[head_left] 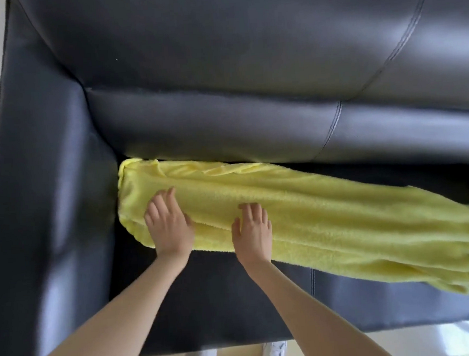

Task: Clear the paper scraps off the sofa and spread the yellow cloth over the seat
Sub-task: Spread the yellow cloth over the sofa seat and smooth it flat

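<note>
A fluffy yellow cloth (329, 215) lies in a long bunched strip across the back of the black leather sofa seat (223, 299), from the left armrest to the right edge of view. My left hand (168, 225) rests flat on the cloth's left end, fingers straight. A little to its right, my right hand (253, 229) presses flat on the cloth's front fold. No paper scraps show on the seat.
The sofa's left armrest (47, 206) rises beside the cloth's end, and the padded backrest (248, 78) stands behind it. Pale floor (353, 345) and a white shoe (275, 353) show below the seat's front edge.
</note>
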